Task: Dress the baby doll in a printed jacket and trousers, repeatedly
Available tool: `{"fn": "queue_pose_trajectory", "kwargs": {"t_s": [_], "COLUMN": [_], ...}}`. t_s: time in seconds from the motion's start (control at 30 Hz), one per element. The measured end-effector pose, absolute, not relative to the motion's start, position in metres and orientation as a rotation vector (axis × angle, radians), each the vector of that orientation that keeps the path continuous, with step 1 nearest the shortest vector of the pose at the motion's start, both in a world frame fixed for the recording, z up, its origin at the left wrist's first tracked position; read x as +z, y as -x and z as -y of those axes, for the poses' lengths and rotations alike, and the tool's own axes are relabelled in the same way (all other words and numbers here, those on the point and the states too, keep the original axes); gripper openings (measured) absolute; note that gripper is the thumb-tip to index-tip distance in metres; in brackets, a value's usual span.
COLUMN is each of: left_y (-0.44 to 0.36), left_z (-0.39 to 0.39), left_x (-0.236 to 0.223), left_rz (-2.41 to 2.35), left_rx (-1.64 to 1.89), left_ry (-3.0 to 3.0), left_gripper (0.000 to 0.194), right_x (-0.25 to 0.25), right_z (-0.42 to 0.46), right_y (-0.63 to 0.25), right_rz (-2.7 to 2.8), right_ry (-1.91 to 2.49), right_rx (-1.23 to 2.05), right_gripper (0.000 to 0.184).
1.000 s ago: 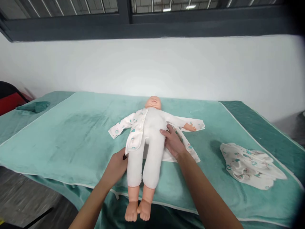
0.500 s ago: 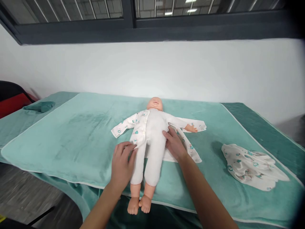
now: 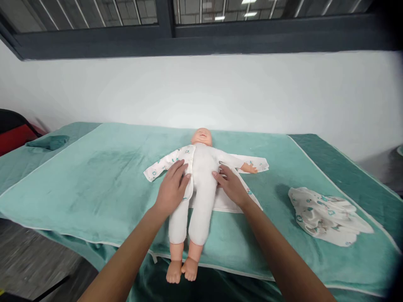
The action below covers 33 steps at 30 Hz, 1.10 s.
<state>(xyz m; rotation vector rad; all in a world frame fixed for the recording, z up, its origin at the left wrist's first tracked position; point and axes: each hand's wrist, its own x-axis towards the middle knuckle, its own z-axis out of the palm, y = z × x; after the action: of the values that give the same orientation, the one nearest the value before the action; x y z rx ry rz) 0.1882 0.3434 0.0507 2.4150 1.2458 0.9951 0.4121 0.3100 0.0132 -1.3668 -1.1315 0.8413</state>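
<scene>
Left hand (image 3: 172,186) on the doll (image 3: 204,170)'s patterned jacket (image 3: 189,154)

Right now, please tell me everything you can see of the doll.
The doll lies on its back on a green cover, feet past the pale edge. Its body looks like soft white cloth; head, feet and visible hand look like plastic. A patterned white jacket dresses one arm and side; the other arm overlies its sleeve. The left hand rests on the jacket, the right hand touches the torso.
</scene>
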Motion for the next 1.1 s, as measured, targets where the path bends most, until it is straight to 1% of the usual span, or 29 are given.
{"fn": "queue_pose_trajectory", "kwargs": {"t_s": [0.03,0.13,0.2,0.33,0.4,0.57,0.67,0.77,0.93,1.0,1.1], "left_y": [-0.195,-0.214,-0.226,-0.251,-0.266,-0.310,-0.336,-0.360,-0.383,-0.381,-0.367], "left_z": [-0.348,-0.359,-0.369,-0.397,-0.408,-0.416,-0.418,-0.423,-0.434,-0.436,-0.437], "left_x": [0.052,0.058,0.064,0.081,0.089,0.104,0.103,0.094,0.078,0.081,0.098], "left_rz": [-1.239,-1.171,-1.148,-1.154,-1.077,-0.924,-0.841,-0.821,-0.823,-0.862,-0.953], "left_rx": [0.929,0.800,0.755,0.626,0.504,0.127,-0.109,-0.221,-0.235,-0.170,-0.026], "left_ry": [-2.451,-2.582,-2.630,-2.676,-2.769,-3.073,-3.142,-3.127,-3.132,-3.141,-3.151], "left_gripper": [0.045,0.053,0.055,0.050,0.046,0.032,0.029,0.030,0.032,0.032,0.038], "right_x": [0.011,0.000,-0.007,-0.015,-0.017,-0.016,-0.013,-0.012,-0.014,-0.013,-0.010], "right_z": [-0.307,-0.296,-0.290,-0.289,-0.290,-0.290,-0.289,-0.290,-0.293,-0.293,-0.292], "right_y": [-0.420,-0.441,-0.449,-0.453,-0.452,-0.456,-0.462,-0.469,-0.480,-0.484,-0.492], "right_rz": [1.256,1.569,1.671,1.659,1.608,1.465,1.270,1.008,0.772,0.646,0.437], "right_ry": [1.458,1.703,1.815,1.900,1.889,1.873,1.839,1.705,1.459,1.327,1.139], "right_rx": [0.726,0.230,0.001,-0.160,-0.184,-0.089,0.117,0.341,0.556,0.649,0.832], "right_gripper": [0.038,0.025,0.023,0.032,0.031,0.023,0.021,0.025,0.029,0.029,0.033]}}
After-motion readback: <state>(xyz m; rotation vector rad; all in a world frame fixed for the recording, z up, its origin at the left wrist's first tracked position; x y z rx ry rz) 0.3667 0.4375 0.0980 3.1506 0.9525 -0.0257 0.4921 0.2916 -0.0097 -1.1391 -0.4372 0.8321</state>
